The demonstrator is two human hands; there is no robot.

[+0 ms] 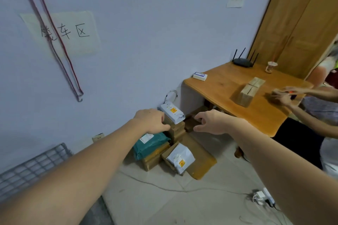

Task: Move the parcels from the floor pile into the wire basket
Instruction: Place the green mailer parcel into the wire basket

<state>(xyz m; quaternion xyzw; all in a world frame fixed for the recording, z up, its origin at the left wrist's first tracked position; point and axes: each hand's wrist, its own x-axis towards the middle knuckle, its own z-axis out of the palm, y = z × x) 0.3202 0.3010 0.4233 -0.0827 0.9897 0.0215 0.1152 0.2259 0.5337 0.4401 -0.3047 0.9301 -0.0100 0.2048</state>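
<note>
Parcels still piled on floor — both hands reaching in

Parcels (173, 144) sit stacked on the floor against the wall, beside the wooden table (219, 86). Left hand (151, 121) rests on the left edge of the stacked brown boxes (176, 130), fingers curled over it — whether it actually grips cannot be told. Right hand (210, 122) hovers on the other side, fingers spread and loosely curved, holding nothing. A white mailer (172, 112) lies on top of the stack. Wire basket (31, 168) is low left, near the wall. Likely step: lift from the top. Best to clamp the box from both sides, keep it level so the mailer doesn't slide off, then swing left to the basket.
</note>
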